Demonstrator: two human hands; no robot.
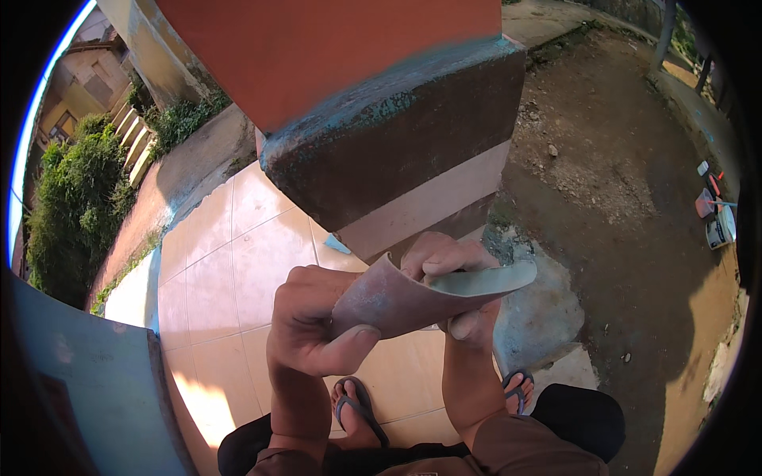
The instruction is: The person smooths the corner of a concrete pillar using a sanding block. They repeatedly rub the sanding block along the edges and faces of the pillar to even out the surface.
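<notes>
A curled sheet of sandpaper [401, 300], dusty reddish brown outside and pale greenish inside, is held in front of me between both hands. My left hand [311, 319] grips its left end, with the thumb pressed on the outer face. At the right part of the sheet, my right hand [454, 258] is closed on it; its fingers show above the sheet and the thumb below. Part of the right palm is hidden behind the sheet. Just beyond my hands stands a pillar with an orange upper part [349, 55] and a dark brown base [405, 147] with worn turquoise paint along its ledge.
Pale floor tiles [262, 278] lie under me, where my sandalled feet [353, 408] stand. A broken concrete edge [536, 305] borders bare dirt on the right. A white bucket [721, 228] and a pinkish container [704, 204] stand far right. A light blue wall [87, 349] is close on my left.
</notes>
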